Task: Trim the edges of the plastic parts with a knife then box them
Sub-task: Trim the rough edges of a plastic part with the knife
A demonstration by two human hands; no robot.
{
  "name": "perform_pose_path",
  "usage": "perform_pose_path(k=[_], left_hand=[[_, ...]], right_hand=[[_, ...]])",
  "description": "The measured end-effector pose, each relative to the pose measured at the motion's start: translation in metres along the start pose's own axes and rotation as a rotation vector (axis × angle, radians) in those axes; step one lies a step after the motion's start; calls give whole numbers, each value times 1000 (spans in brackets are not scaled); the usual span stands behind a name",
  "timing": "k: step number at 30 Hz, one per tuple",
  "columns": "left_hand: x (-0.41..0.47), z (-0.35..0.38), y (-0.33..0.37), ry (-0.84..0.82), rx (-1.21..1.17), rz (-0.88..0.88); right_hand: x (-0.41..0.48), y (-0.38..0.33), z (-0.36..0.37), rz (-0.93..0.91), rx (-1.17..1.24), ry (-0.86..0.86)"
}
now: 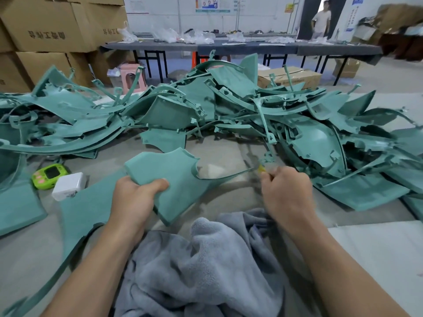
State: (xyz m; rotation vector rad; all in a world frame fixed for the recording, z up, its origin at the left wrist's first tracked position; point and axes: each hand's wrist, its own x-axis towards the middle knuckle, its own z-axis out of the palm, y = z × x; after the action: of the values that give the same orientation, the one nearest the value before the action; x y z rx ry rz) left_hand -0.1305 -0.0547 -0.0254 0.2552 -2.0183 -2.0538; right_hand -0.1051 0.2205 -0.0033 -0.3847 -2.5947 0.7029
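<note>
Gripping the teal plastic part (pixel 174 175) by its near edge, thumb on top, the left hand (pixel 135 197) held it above the desk (pixel 229 154) — the right hand (pixel 286 191), fingers curled round a blurred yellow knife (pixel 261 168), sat at its thin tip.

Factory packing floor: moulded green plastic parts (pixel 229 115) heaped on worktable (pixel 219 154), cardboard boxes (pixel 45 30) stacked, long bench (pixel 229 48) set against wall.
</note>
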Motion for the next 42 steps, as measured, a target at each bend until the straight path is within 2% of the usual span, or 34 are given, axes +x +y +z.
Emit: perform_pose_path(k=[3, 5, 7, 10, 12, 13, 15, 17, 19, 21, 23, 27, 29, 31, 33, 37, 40, 42], left_hand=[[-2, 1, 0, 14, -13, 4], [-2, 1, 1, 14, -37, 8], [-4, 0, 3, 6, -50, 3], [-5, 2, 5, -6, -38, 2], [-5, 3, 6, 9, -20, 1], [-4, 3, 5, 20, -18, -5], [-3, 3, 5, 37, -23, -16], [-3, 2, 4, 39, -29, -14], [-5, 2, 4, 28, -31, -13], [-7, 4, 6, 9, -32, -4], [-8, 5, 8, 15, -15, 5], [-13, 9, 12, -13, 47, 68], [-19, 13, 14, -50, 91, 133], [-25, 16, 16, -65, 172, 207], [-29, 16, 17, -62, 238, 243], [-31, 14, 13, -75, 283, 272], [-32, 13, 13, -51, 306, 277], [-31, 13, 14, -47, 305, 260]], right_hand=[[-17, -20, 9, -268, 68, -139], [-21, -27, 18, -330, 0, -217], [-14, -22, 21, -228, -63, -247], [0, -5, 10, 9, -131, -92], [-1, 0, 5, 4, -66, -14], [-5, -5, 5, -53, -4, -32], [-19, -20, 10, -216, 66, -169], [-28, -29, 18, -289, 13, -265], [-21, -24, 19, -202, -77, -236], [-11, -6, 10, -24, -137, -123], [-6, 9, 2, 60, -149, -30], [-12, -5, 3, -98, 149, 44], [-20, -22, 9, -127, 362, -34], [-28, -34, 13, -77, 678, -162], [-34, -40, 15, -52, 858, -225], [-37, -41, 16, -57, 916, -308], [-30, -35, 19, 24, 761, -363], [-29, -32, 21, 20, 659, -341]])
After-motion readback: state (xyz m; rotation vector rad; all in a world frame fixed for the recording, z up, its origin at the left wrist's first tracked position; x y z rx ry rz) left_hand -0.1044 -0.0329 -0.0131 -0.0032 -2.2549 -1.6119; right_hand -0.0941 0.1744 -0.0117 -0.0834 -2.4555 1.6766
